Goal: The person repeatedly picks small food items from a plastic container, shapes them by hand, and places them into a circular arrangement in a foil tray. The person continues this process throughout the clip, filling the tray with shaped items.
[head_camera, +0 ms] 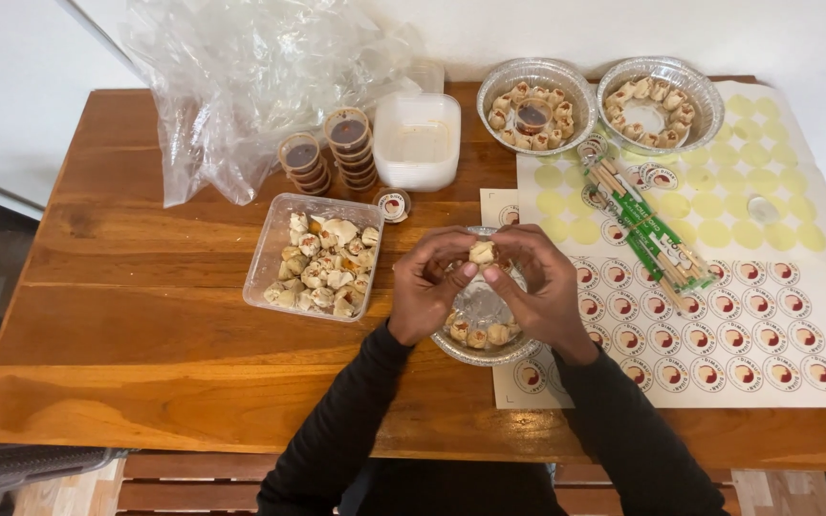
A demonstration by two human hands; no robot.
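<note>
Hands: the left hand and right hand met over the foil tray, fingertips pressed together around one dumpling.
Dumpling: pinched at the tips, at 12 o'clock above the tray, probably lifted so both hands could shape it.
Tray: a few dumplings lined its rim at 6 o'clock.
Supply: the clear plastic tub of dumplings sat at 9 o'clock, seemingly for easy reach.
Finished trays: two filled foil trays stood at 1 o'clock.

Three foil trays, two sauce-cup stacks.
</note>
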